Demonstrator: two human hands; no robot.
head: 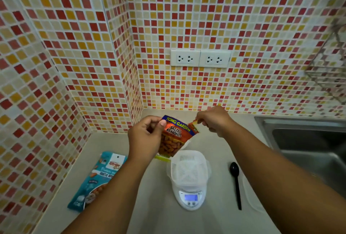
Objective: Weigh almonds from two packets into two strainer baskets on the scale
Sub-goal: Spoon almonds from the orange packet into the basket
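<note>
You are tearing the orange packet [175,136] open above the strainer basket [189,168].
Your left hand [145,137] is gripping its side and your right hand [212,119] is pinching the corner; a sudden rip is risking scattered almonds.

bare counter [149,205] is lying open between the teal packet [97,179] near the left edge and the scale [189,196] at the middle, and again between the scale and the black spoon [236,183]. the white strainer basket [189,168] is sitting on the scale, blocking low passes there. both forearms and the orange packet [175,138], held above the basket's far side, are crossing the middle. the sink [307,140] is bounding the right edge; tiled walls [74,65] are closing the left and far edges.
</note>
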